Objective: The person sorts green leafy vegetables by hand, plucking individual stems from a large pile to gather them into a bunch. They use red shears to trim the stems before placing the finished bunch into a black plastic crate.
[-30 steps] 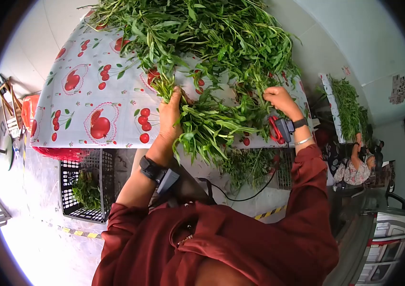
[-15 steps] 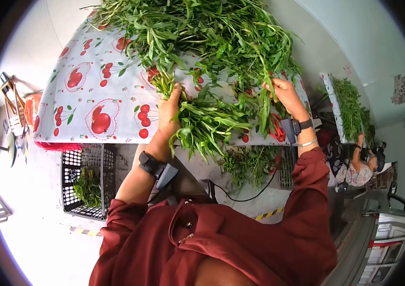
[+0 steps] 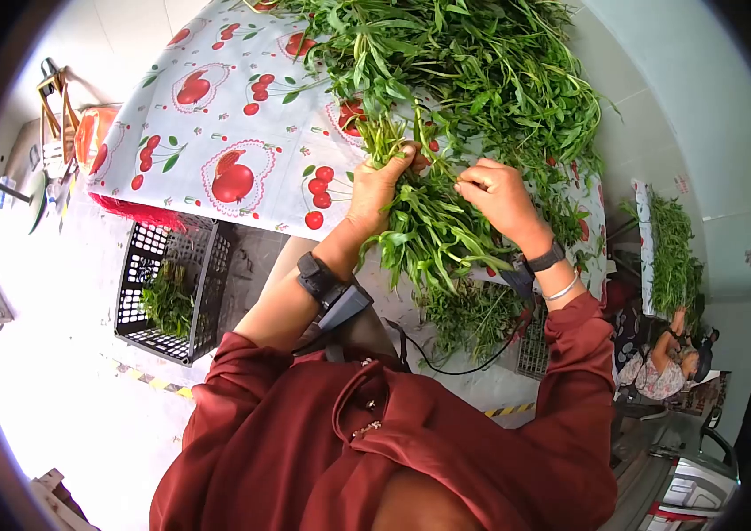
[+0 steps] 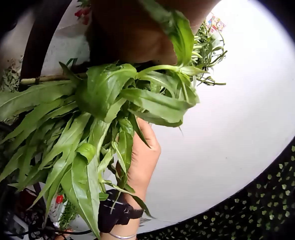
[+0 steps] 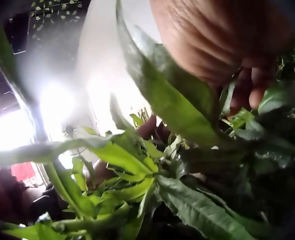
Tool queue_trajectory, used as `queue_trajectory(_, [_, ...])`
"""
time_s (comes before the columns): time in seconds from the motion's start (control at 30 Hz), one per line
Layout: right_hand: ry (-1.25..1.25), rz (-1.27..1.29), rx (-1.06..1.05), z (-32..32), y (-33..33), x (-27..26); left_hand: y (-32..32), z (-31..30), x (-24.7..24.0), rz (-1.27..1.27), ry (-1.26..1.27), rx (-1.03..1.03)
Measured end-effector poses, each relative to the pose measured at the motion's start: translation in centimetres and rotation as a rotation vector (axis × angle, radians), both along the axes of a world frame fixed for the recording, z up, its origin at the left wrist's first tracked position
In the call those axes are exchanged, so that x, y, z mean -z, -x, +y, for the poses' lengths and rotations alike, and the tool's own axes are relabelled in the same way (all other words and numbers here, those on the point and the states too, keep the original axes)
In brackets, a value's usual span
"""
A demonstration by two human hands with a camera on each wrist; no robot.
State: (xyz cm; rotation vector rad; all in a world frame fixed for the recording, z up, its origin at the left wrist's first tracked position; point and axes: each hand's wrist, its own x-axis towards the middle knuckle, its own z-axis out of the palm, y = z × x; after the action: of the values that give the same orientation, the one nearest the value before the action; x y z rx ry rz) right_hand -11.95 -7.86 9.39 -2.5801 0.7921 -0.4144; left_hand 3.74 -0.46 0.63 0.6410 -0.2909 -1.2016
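Note:
My left hand (image 3: 382,188) grips a bunch of leafy green stems (image 3: 437,232) near their cut ends, thumb across the top. The leaves fan out toward the table's front edge and hang over it. Just right of that grip, my right hand (image 3: 501,202) has its fingers curled and pinches a leafy stem at the side of the bunch. Long pointed leaves (image 4: 70,150) fill much of the left wrist view, with the right hand (image 4: 143,157) behind them. Leaves partly hide the right fingertips (image 5: 257,95) in the right wrist view.
A big heap of greens (image 3: 482,71) covers the back of the table, on a cherry-print cloth (image 3: 283,159). A black crate (image 3: 201,310) with greens stands below on the left; more greens (image 3: 473,314) lie below. Another person (image 3: 659,376) works at a second table on the right.
My right hand drew a stem from the heap and moved left with it to the bunch. My left hand kept its grip. The red-handled tool seen earlier by my right wrist is out of sight.

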Motion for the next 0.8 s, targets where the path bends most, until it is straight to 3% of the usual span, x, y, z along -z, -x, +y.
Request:
queue_trajectory(0.4, [-0.066,0.016,-0.091,0.3,-0.8,1.2,-0.3,0.1,0.3,-0.04,0.044,0.04])
queue_trajectory(0.47, [-0.068,0.002,-0.088,0.1,-0.4,1.1,-0.1,0.1,0.3,0.049,0.055,0.045])
queue_trajectory(0.63, [-0.193,-0.088,0.11,-0.7,2.9,-0.1,-0.2,-0.1,0.8,0.115,0.047,-0.022])
queue_trajectory(0.8, [-0.194,-0.22,0.354,-2.0,9.2,-0.3,-0.2,0.1,0.5,-0.027,0.028,-0.038])
